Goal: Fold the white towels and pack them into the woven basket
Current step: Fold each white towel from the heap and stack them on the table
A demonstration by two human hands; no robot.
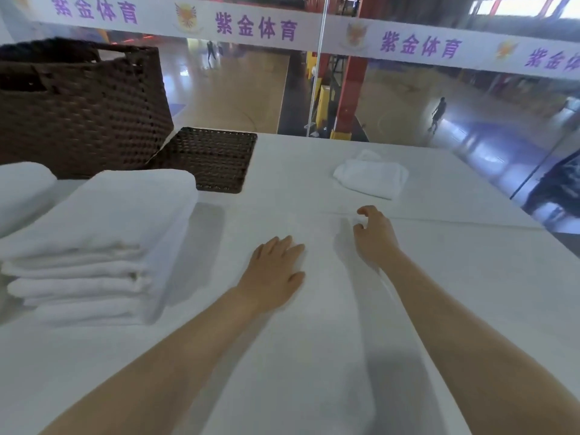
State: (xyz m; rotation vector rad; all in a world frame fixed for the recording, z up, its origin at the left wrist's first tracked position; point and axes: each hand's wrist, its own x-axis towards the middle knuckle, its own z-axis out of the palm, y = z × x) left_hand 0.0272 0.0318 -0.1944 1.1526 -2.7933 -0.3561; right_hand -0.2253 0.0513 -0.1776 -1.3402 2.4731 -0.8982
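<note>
Setting: glass wall with a purple-lettered banner stood at the far side, a sports hall floor beyond it; a white-covered table (470, 277) filled the near view.
Spread towel: one white towel (298, 356) lay flat under both forearms, its long axis running near to far; its far edge seemed to sit at the right hand, though white on white made the outline hard to fix.
Woven basket: one, dark brown (81, 114), stood far left, well apart from both hands, with one flat woven lid (210, 158) leaning beside it.
Folded stack: one pile (100, 246) on the left, about five towels; part of a second (22, 189) showed at the left edge.
Loose towel: one crumpled towel (370, 175) lay far right, just beyond the right hand.
Left hand: (276, 271) fingers straight, pressing flat on the spread towel, gripping nothing.
Right hand: (375, 233) nearer the far edge, fingers curled and pinching cloth there.
Coming move: probably drawing that edge toward the near side.
</note>
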